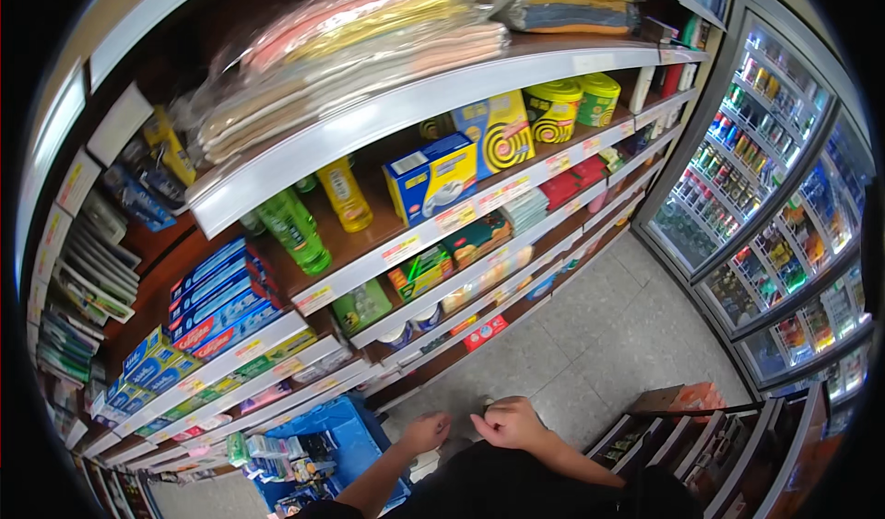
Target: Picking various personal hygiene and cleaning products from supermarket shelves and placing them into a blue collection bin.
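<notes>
Low in front of my body, my left hand (425, 432) has curled fingers, and no object shows in it. Close beside it on the right, my right hand (511, 423) is bent into a loose fist with nothing visible inside. Neither hand touches the shelves. A blue plastic crate (361, 428) stands on the floor by my left forearm, with several packaged goods (294, 460) inside. Ahead of me, the shelf holds a green bottle (294, 232), a yellow bottle (346, 194), a blue and yellow box (433, 179) and toothpaste boxes (225, 305) marked Colgate.
Folded towels in plastic wrap (359, 69) lie on the upper shelf. Glass-door drink coolers (750, 152) line the far right. A lower rack (681, 450) stands at my right, with a cardboard box (677, 398) behind it. Grey floor tiles (581, 332) run between.
</notes>
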`<state>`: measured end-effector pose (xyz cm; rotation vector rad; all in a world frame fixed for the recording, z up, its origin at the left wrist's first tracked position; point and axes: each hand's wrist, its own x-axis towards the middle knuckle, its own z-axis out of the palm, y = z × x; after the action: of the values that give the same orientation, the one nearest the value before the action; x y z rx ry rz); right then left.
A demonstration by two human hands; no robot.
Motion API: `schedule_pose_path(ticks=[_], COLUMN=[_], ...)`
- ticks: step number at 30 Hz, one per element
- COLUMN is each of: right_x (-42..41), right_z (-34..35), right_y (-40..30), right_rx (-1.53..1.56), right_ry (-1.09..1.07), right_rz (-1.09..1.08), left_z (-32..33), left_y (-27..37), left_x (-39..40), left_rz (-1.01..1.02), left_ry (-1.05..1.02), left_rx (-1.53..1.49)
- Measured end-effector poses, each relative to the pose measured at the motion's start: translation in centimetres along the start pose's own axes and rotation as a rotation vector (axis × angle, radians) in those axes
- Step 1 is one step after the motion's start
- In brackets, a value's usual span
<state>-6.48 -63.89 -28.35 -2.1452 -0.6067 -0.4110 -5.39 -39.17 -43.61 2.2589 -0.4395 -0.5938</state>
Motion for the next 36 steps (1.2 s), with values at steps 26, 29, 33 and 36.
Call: schedule_pose_path(ticks=[26, 29, 33, 36], right_x=[37.0, 38.5, 39.4, 39.5], right_z=[-35.4, -34.4, -34.1, -34.2], right_y=[31.5, 31.4, 31.4, 30.9], right_rx=[-0.265, -0.326, -0.287, -0.307], right_ry=[0.776, 0.772, 0.771, 0.792], right_rz=[0.152, 0.158, 0.286, 0.269], left_z=[10.9, 11.6, 10.8, 11.3], left_y=[6.6, 5.9, 6.4, 6.3], left_x=[7.5, 6.5, 7.3, 7.9], left_rz=[-0.109, -0.268, -0.312, -0.333], left_ry=[0.293, 0.264, 0.316, 0.347], left_rx=[0.015, -0.136, -0.107, -0.094])
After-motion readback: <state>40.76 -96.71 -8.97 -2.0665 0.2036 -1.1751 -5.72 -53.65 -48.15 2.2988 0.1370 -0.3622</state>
